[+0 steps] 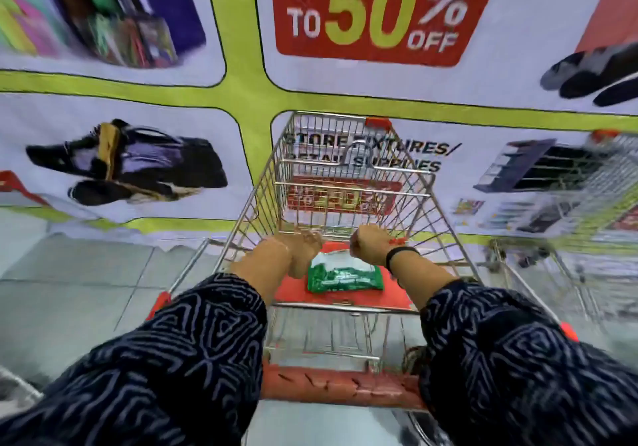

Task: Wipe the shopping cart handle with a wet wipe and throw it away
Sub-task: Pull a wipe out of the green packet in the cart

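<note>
From the camera on the person's head, I can see down into a shopping cart [348, 183] made of shiny wire. It stands in front of a big sale poster [366, 14] on the wall. Another cart [593, 183] is off to the right, all blurry.

Both arms reach out over the cart in dark sleeves with pale squiggly lines. The left hand [303, 249] and the right hand [367, 243] are up above the red fold-down seat [293, 290]. They are near each other but not touching. The picture is smeary here. Both hands look curled up, but I cannot tell if they are holding anything. I see no loose wipe in either one. The right wrist has a black band [397, 256] on it.

A green pack [345, 273] lies flat on the red seat, just under and between the two hands. I think it is the pack of wet wipes. I cannot tell if it is open.

The red cart handle [341, 387] is much closer to the person, low down between the two sleeves. Nothing is touching it.

So I think the job has hardly begun. A wipe has to come out of the pack first. Then the handle needs rubbing from end to end. Then the wipe goes in a bin. I see no bin here.
</note>
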